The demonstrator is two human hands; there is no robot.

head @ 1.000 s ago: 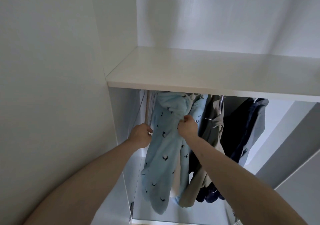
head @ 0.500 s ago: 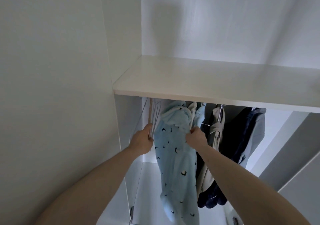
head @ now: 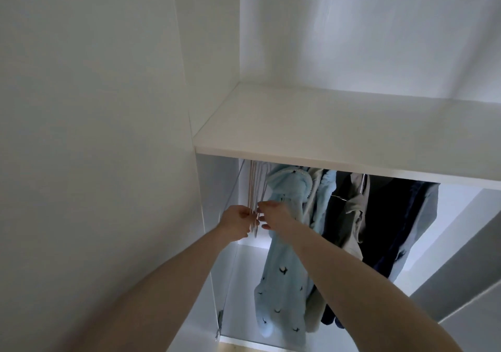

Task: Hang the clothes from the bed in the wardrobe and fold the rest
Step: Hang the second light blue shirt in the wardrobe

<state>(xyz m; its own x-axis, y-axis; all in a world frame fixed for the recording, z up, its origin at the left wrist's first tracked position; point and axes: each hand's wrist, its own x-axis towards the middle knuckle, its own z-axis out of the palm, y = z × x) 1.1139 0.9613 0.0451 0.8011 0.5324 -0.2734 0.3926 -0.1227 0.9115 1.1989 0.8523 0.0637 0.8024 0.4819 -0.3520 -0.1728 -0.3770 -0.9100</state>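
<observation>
wardrobe (head: 339,134) open, shelf above the rail. light blue patterned garment (head: 284,270) already hangs there beside dark clothes (head: 393,216). empty hangers (head: 66,189) bunch at far left. left hand (head: 235,223) pinches them; right hand (head: 275,214) fingers loose, holding nothing. advice: separate one hanger, lift its hook straight off.

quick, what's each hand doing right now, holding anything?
Left hand: fingers curled round the bunch of empty hangers.
Right hand: fingers at the same hangers; a firm grip cannot be told.
</observation>
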